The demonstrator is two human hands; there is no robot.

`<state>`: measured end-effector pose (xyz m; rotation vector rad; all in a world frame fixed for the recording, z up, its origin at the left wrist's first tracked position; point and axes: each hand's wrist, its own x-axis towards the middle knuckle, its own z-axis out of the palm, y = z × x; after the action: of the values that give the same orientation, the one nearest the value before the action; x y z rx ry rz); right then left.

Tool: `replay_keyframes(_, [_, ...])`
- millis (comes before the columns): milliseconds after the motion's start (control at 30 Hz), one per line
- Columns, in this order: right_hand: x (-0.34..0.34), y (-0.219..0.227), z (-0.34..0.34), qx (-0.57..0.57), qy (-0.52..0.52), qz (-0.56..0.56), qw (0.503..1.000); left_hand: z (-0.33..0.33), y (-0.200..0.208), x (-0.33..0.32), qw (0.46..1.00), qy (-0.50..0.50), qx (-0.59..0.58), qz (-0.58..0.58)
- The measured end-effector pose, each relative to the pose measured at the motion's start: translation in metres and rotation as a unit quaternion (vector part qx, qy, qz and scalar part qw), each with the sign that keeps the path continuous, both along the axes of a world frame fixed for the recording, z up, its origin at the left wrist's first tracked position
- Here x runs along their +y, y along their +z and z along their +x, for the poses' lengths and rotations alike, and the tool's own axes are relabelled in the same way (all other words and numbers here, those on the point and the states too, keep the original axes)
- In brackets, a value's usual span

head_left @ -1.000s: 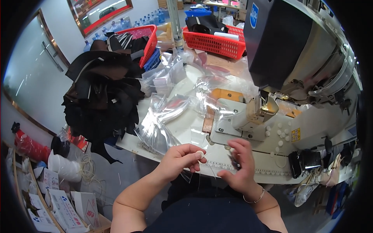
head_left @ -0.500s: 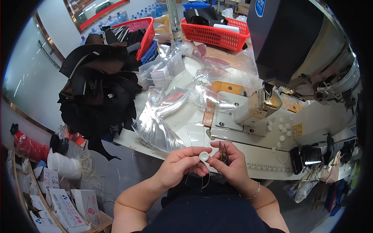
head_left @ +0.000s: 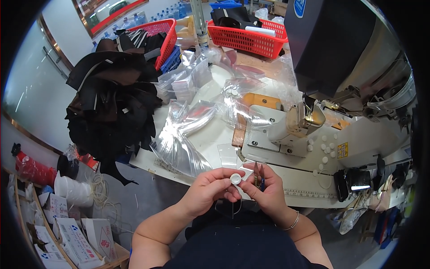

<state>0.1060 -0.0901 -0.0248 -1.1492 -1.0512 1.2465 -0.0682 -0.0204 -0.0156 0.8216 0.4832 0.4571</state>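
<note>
Close in front of my body, my left hand [head_left: 205, 190] pinches a small white round piece [head_left: 235, 179] like a button or cap with a raised rim. A thin pale cord [head_left: 239, 206] hangs below it. My right hand [head_left: 270, 190] is closed around small thread snips [head_left: 259, 175], their pointed blades upward; its thumb and fingertip also meet the white piece's right side. Just beyond my fingers, a clear plastic piece [head_left: 229, 155] lies at the table's edge. Several similar white discs [head_left: 324, 160] are scattered on the machine table to the right.
A sewing machine [head_left: 298, 127] stands at the right on the white table [head_left: 197, 142]. Clear plastic bags [head_left: 181, 145] cover its middle. At left is a heap of black cut strips [head_left: 112, 103]. Red baskets [head_left: 251, 45] stand behind; boxes [head_left: 76, 240] and thread spools [head_left: 71, 190] are lower left.
Both hands keep nearly the same pose around the white round piece. The snips have tilted slightly, and the hanging cord has shifted a little.
</note>
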Motion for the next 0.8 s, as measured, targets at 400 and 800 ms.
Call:
replay_keyframes(400, [0.0,-0.004,-0.004,-0.066,-0.013,0.04,0.997,0.013,-0.011,-0.006,0.978,0.102,0.092,0.154])
replay_keyframes(800, [0.005,-0.012,-0.001,-0.066,-0.038,0.034,0.996,0.012,-0.019,-0.003,0.995,0.094,-0.024,-0.011])
